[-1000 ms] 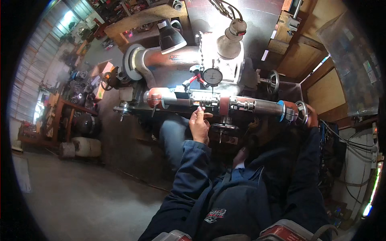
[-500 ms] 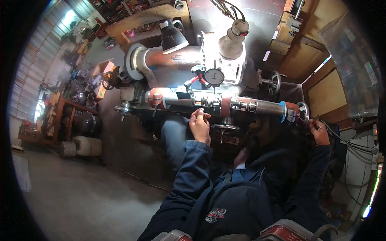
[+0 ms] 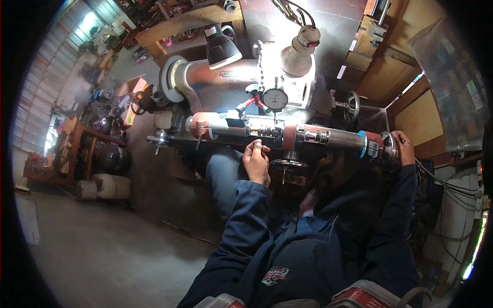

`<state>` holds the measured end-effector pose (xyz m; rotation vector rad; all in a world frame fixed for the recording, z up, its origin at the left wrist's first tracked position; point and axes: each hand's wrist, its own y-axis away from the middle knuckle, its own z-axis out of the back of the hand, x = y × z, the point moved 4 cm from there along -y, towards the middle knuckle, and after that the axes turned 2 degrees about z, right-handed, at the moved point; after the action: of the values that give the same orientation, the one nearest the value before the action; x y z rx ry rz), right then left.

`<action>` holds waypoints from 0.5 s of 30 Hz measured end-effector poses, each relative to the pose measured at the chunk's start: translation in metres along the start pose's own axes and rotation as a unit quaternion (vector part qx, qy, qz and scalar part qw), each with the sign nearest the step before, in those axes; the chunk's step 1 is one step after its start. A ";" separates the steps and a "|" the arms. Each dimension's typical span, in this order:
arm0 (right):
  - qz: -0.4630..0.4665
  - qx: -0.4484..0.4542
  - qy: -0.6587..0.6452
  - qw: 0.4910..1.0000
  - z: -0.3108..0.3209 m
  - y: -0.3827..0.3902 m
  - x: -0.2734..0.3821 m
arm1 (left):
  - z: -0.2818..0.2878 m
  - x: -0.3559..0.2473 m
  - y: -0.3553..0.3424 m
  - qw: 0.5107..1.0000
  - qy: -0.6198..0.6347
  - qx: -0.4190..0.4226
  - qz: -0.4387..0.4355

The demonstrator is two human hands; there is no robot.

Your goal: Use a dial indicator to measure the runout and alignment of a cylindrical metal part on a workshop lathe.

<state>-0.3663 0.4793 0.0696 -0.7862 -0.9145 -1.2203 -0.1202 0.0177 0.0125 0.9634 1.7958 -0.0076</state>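
My right hand is wrapped round the rim of the metal handwheel at the right end of a long machine bar. My left hand has its thumb and fingers curled together just below the middle of that bar; whatever they may hold is too small to make out. Beside it, a shiny stepped metal shaft lies in the bar's opening, next to a red clamp collar. Above the shaft stands a round dial gauge on a jointed red arm.
Behind the bar are a black lamp and a large machine body. A second handwheel hangs below the red collar, close to my left hand. Cables run along the right. A cluttered wooden bench stands at the left.
My right hand has moved up and round the handwheel, from its lower right edge to its upper right side. My left hand has stayed nearly in place.
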 end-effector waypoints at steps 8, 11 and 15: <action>-0.008 0.067 0.048 0.997 -0.014 0.007 -0.060 | 0.003 0.005 -0.006 1.000 -0.011 0.008 -0.009; -0.017 0.074 0.077 0.994 0.001 0.023 -0.092 | -0.002 0.005 -0.003 1.000 -0.011 0.007 -0.004; 0.155 0.131 0.315 0.927 0.012 0.060 -0.051 | 0.004 0.003 -0.003 1.000 -0.007 0.006 -0.010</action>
<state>-0.3137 0.5227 0.0276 -0.2701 -0.3860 -0.9523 -0.1195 0.0158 0.0073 0.9526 1.7941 -0.0370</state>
